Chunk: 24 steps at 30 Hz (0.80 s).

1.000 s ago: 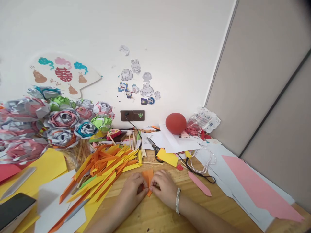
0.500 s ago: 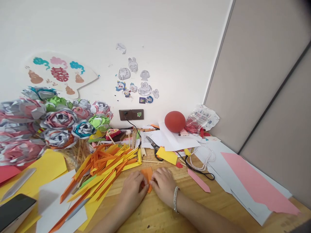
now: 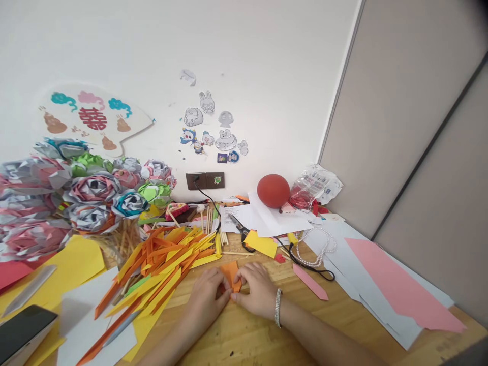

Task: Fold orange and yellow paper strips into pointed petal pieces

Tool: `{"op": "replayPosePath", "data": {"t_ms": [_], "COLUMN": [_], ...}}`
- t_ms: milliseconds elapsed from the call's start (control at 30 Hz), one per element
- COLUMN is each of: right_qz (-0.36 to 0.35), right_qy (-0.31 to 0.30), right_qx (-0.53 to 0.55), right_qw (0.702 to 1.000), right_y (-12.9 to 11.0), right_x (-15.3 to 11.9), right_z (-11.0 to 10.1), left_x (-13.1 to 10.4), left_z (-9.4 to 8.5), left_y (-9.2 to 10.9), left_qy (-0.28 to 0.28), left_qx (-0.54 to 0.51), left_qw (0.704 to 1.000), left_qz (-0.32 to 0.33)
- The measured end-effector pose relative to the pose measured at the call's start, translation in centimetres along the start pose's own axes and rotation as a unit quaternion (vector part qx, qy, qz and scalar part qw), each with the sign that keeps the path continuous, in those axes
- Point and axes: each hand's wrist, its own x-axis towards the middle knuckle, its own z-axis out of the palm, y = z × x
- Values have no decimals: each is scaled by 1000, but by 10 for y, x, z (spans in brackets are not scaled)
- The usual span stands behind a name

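A small piece of orange paper (image 3: pixel 230 270) lies on the wooden table between my hands. My left hand (image 3: pixel 209 294) grips its left side with bent fingers. From the right, my right hand (image 3: pixel 256 285) pinches the lower part of the paper, thumb close to the left thumb. The fingertips hide the paper's lower edge. A pile of folded orange and yellow paper strips (image 3: pixel 168 259) lies left of my hands. Beyond them are a yellow paper piece (image 3: pixel 261 243) and black scissors (image 3: pixel 242 231).
Paper flowers (image 3: pixel 95 188) stand at the left, with a phone (image 3: pixel 25 330) in front. A red balloon (image 3: pixel 273 191) sits at the back. Right of my hands are a pink strip (image 3: pixel 310 282), a bead string (image 3: pixel 316 262), a black cord and large sheets (image 3: pixel 396 284).
My right thumb has moved down and left towards the left thumb, and the right fingers are more curled over the orange paper. The view has shifted slightly.
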Motion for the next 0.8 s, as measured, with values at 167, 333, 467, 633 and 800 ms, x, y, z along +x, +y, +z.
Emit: {"op": "replayPosePath", "data": {"t_ms": [167,333,467,633,800], "right_qz": [14,21,12,19,2], "right_qy": [14,45,36,25,-16], "right_qx": [4,23,1,-5,30], "right_qw": [1000,999,999,999,999], "right_y": [1,0,-2,-3,2], "right_x": [4,3,0,1,3], "right_z": [1,2,3,4,-3], "left_x": [-1,-3,-5,-4,2], "left_z": [-2,-3,-3,-7,-13], "left_y": [2,2,0,-9,-25], "left_qy": [4,19,50,72,72], "left_qx": [5,22,69,108,104], "left_qw": [1000,999,995,988,991], "left_qz": [0,-12,-53,-85,-44]}}
